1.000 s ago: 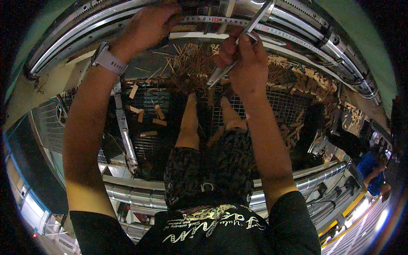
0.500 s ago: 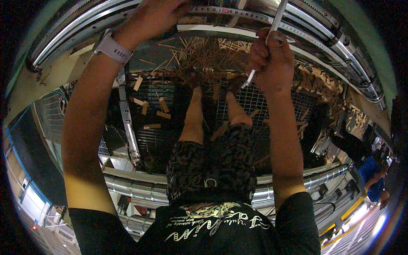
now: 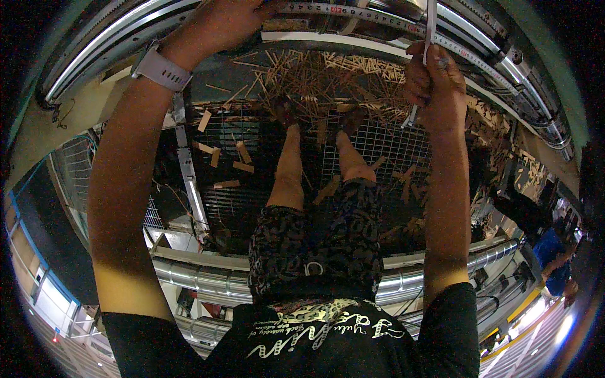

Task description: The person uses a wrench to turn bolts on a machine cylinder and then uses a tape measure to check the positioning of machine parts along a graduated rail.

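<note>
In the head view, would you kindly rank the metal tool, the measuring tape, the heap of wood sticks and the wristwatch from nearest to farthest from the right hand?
1. Metal tool: gripped in the right hand.
2. Measuring tape: just above, along the curved rail.
3. Heap of wood sticks: to its left, on the mesh floor.
4. Wristwatch: far left, on the other wrist.

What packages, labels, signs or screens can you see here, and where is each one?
No packages, signs or lit screens.
Tape measure: across the top rail, pale strip with dark marks and red blocks.
Shirt print: bottom centre, pale lettering on black.
Watch: left wrist, pale band, face hidden.
</note>
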Available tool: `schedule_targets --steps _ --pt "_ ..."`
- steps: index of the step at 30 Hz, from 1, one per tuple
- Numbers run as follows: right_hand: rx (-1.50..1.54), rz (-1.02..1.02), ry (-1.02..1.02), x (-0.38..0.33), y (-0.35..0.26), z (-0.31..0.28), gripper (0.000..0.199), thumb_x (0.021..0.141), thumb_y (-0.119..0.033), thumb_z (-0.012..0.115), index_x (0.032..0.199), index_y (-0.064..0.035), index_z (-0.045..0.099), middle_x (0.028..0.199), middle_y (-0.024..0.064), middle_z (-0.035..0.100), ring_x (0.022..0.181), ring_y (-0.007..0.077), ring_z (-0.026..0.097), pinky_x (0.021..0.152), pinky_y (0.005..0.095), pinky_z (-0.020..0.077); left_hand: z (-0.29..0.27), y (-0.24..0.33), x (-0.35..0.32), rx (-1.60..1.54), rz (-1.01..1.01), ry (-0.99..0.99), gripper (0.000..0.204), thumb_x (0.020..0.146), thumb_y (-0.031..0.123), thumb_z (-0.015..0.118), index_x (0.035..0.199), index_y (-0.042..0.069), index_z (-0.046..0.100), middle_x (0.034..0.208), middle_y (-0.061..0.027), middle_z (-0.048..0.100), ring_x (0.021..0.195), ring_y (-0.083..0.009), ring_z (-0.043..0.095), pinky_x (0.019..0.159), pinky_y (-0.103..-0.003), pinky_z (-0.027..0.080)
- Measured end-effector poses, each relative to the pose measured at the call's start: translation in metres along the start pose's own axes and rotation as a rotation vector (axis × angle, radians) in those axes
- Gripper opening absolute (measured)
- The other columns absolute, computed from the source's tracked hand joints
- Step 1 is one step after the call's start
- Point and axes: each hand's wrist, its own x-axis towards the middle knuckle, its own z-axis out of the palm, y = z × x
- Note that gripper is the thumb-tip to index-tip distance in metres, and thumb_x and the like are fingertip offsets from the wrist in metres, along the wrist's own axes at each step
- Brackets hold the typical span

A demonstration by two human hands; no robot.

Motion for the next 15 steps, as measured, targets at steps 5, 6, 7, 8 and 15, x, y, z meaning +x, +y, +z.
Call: schedule_targets --steps 5,6,7,8,15 --pt "-0.037 0.005 0.028 0.003 0.000 -0.001 0.028 0.088 -0.030 0.045 0.095 -0.0032 0.051 0.055 -0.0057 0.028 0.046 0.0034 0.022 0.040 0.0204 0.0175 0.009 -0.024 -0.002 -0.751 0.013 -0.066 0.017 0.088 0.013 0.043 0.074 0.003 0.046 0.050 -0.0084 0.031 0.042 -0.0133 0.032 0.042 -0.032 0.028" --pt "-0.053 0.001 0.001 0.004 0.000 -0.002 0.028 0.088 -0.030 0.045 0.095 -0.0033 0.051 0.055 -0.0057 0.028 0.046 0.0034 0.022 0.040 0.0204 0.0175 0.010 -0.027 -0.002 -0.734 0.016 -0.069 0.016 0.087 0.013 0.044 0.075 0.002 0.048 0.050 -0.0087 0.032 0.042 -0.0134 0.033 0.042 -0.031 0.029" --pt "-0.073 -0.009 -0.019 0.003 -0.002 -0.005 0.028 0.088 -0.030 0.045 0.095 -0.0034 0.051 0.055 -0.0056 0.028 0.046 0.0033 0.022 0.040 0.0204 0.0174 0.003 -0.008 -0.001 -0.340 -0.005 -0.047 0.016 0.087 0.013 0.044 0.076 0.002 0.048 0.050 -0.0091 0.033 0.041 -0.0136 0.033 0.041 -0.031 0.029" --pt "-0.093 -0.019 -0.039 0.002 -0.003 -0.008 0.029 0.088 -0.030 0.044 0.095 -0.0035 0.050 0.055 -0.0056 0.028 0.046 0.0033 0.021 0.040 0.0204 0.0174 -0.001 0.003 0.000 0.054 -0.025 -0.023 0.015 0.087 0.012 0.044 0.077 0.002 0.048 0.050 -0.0094 0.034 0.041 -0.0137 0.034 0.041 -0.031 0.029" --pt "-0.081 -0.032 -0.087 0.003 -0.003 -0.011 0.029 0.088 -0.030 0.043 0.096 -0.0029 0.050 0.056 -0.0052 0.029 0.046 0.0033 0.022 0.040 0.0200 0.0175 0.000 0.004 -0.001 0.107 -0.017 0.014 0.014 0.086 0.013 0.045 0.079 0.002 0.048 0.050 -0.0105 0.037 0.041 -0.0151 0.035 0.040 -0.032 0.030"
